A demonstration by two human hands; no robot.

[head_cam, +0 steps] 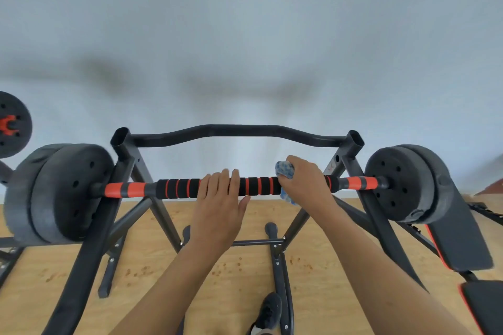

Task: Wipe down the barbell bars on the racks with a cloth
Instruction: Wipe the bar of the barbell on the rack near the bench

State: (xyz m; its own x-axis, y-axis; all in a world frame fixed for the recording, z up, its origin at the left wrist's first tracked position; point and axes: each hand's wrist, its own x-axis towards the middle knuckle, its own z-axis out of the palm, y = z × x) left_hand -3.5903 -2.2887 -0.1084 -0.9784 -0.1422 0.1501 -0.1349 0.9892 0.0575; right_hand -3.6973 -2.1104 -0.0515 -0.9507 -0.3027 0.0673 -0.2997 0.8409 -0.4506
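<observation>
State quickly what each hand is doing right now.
Left hand: open, lying flat on the barbell bar.
Right hand: closed, gripping the blue cloth against the bar.

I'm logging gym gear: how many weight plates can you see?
5. On the barbell bar: left outer plate, left inner plate, right inner plate, right outer plate. Fifth plate sits at the far left edge, on another bar; more may hide behind it.

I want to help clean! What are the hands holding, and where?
The right hand grips the blue cloth by its middle, on the bar; left hand only rests there.
</observation>
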